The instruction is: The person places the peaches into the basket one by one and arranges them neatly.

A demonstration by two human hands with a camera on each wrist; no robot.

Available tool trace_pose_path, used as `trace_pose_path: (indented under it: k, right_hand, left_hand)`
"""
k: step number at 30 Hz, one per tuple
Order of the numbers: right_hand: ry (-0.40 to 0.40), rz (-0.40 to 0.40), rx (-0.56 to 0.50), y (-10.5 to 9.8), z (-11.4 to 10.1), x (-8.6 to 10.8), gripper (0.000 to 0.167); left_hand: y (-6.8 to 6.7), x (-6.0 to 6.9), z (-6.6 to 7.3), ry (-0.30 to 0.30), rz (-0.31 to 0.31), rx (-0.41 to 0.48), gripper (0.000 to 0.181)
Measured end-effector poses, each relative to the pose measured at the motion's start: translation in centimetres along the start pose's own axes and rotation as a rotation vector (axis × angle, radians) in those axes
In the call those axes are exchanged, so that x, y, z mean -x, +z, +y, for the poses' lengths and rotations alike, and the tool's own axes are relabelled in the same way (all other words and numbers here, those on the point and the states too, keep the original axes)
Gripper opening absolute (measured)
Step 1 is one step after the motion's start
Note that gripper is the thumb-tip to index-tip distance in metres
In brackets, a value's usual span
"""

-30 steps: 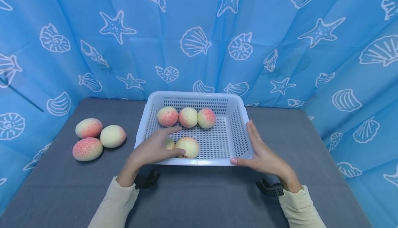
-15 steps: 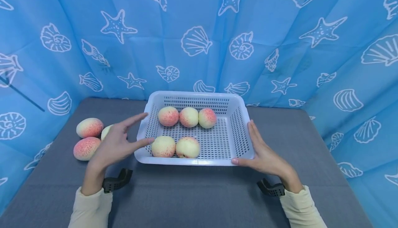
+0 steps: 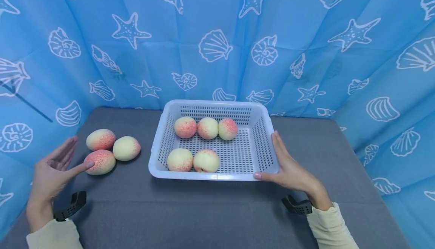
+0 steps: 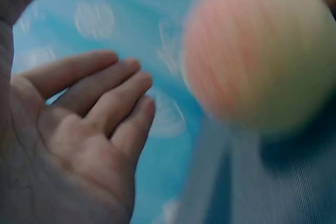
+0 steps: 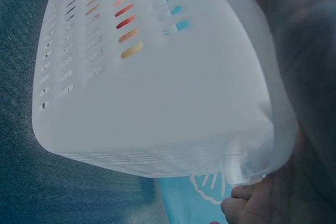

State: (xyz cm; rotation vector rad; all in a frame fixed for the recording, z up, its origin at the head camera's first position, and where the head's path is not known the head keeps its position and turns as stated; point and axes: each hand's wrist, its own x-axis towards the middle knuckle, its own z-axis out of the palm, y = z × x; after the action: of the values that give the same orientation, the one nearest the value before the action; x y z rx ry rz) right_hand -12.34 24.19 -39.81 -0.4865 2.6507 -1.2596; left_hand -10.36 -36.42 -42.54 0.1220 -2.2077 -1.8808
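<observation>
My left hand (image 3: 51,177) is at the left, spread with its thumb apart from the fingers. Its thumb overlaps the front peach (image 3: 100,163) of three on the table; whether it touches cannot be told. Beside that lie a redder peach (image 3: 101,139) and a pale one (image 3: 127,148). In the left wrist view the palm (image 4: 79,145) holds nothing, and a blurred peach (image 4: 252,56) is close by. My right hand (image 3: 293,171) holds the front right corner of the white plastic basket (image 3: 214,177), thumb on the front rim, fingers along the right side.
Inside the basket, three peaches (image 3: 207,128) line the back and two (image 3: 206,161) sit at the front left. A grey cloth (image 3: 210,215) covers the table. Behind and at the sides hangs a blue curtain (image 3: 190,53) with shell prints.
My left hand has left the front peaches in the basket and swung left, past the basket rim, to the loose peaches. My right hand stays at the basket corner.
</observation>
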Motion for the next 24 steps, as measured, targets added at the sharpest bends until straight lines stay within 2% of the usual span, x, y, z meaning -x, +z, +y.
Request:
trace_pose_path:
  k: [4,7,10,12,15,18,20,24]
  right_hand:
    - [0.004,-0.001,0.004,0.1,0.0,0.1,0.135]
    - [-0.001,0.000,-0.002,0.1,0.1,0.0,0.135]
    - [-0.005,0.002,-0.009,0.2,0.1,-0.1,0.136]
    - [-0.005,0.002,-0.007,0.2,0.1,-0.1,0.136]
    - [-0.003,0.000,-0.005,0.2,0.1,0.0,0.136]
    - [-0.002,-0.001,0.001,0.2,0.1,0.0,0.136]
    - [-0.001,-0.001,0.004,0.2,0.1,0.0,0.136]
    - [0.006,0.000,0.014,0.2,0.1,0.0,0.136]
  left_hand:
    - [-1.4,0.3,-2.7,-0.114,-0.088,0.084,0.088]
    - [-1.6,0.3,-4.0,-0.158,-0.153,0.115,0.087]
    - [-1.8,0.3,-4.6,-0.193,-0.176,0.157,0.086]
    - [-1.8,0.3,-4.9,-0.215,-0.167,0.160,0.088]
    - [-1.7,0.3,-5.2,-0.257,-0.170,0.061,0.091]
    - [-1.6,0.2,-5.4,-0.298,-0.187,-0.093,0.093]
    - [-1.4,0.1,-5.3,-0.324,-0.191,-0.159,0.094]
    - [-1.2,0.0,-5.2,-0.339,-0.179,-0.311,0.095]
